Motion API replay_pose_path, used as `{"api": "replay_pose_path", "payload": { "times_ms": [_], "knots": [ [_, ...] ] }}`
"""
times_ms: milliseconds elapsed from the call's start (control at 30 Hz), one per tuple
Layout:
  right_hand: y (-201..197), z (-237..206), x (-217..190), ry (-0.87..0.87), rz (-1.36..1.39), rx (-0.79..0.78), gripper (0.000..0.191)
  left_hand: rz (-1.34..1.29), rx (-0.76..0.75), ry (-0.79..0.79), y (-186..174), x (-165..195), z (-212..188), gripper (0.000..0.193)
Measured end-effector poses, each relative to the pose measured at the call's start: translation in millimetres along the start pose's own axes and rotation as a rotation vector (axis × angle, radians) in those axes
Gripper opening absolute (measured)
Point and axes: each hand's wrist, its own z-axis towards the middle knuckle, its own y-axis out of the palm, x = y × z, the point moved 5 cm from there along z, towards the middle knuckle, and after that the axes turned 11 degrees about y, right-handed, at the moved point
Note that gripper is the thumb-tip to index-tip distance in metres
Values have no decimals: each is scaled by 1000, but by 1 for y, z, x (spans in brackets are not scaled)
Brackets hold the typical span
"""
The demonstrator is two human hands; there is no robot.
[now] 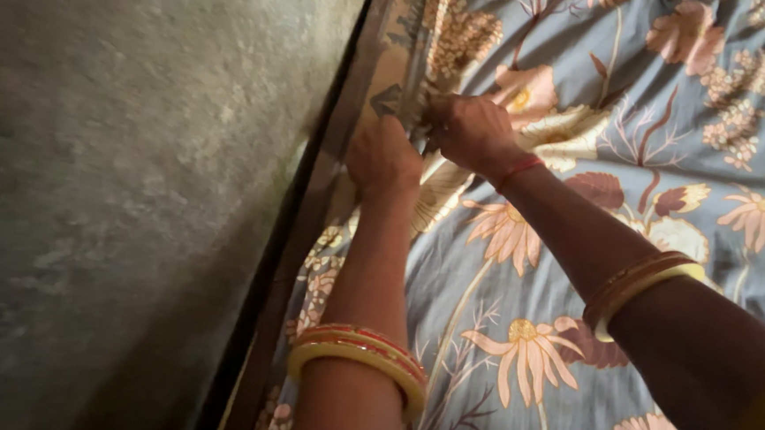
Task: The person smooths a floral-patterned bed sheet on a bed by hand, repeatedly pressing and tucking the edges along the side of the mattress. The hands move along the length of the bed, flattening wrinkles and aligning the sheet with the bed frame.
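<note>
A grey-blue bedsheet (668, 170) printed with large peach and cream flowers covers a bed. My left hand (382, 157) is closed on the sheet's edge by the bed's dark side rail (299, 201). Just beyond it, my right hand (469, 127) pinches the same bunched edge. Both wrists wear yellow and red bangles, and a red thread circles the right wrist. The fingertips of both hands are hidden in the folds.
A rough grey-green wall (128, 182) runs close along the left side of the bed, leaving only a dark narrow gap beside the rail. The sheet spreads to the right with light wrinkles.
</note>
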Motion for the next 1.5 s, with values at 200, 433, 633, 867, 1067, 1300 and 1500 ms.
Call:
{"api": "replay_pose_path", "payload": {
  "times_ms": [200, 433, 633, 867, 1067, 1300, 1500],
  "knots": [
    [17, 20, 17, 186, 193, 68, 19, -62, 186, -151, -21, 0, 1, 12],
    [46, 40, -3, -111, 468, -74, 60, -160, 409, -150, -28, -16, 11, 29],
    [28, 36, -24, -100, 532, -302, 62, -113, 409, 60, -17, -4, 12, 30],
    [-7, -53, -28, 2, 325, -159, 54, 10, 160, 229, 1, -6, 0, 34],
    [-3, -104, -26, -416, -169, -240, 61, 140, 57, 317, 27, -15, 1, 47],
    [-13, -26, 14, -171, -122, -176, 52, 149, -85, 304, 24, -14, 9, 58],
    [-33, -95, 8, -297, -33, 20, 55, 73, 54, 513, 22, 19, -8, 49]
  ]
}}
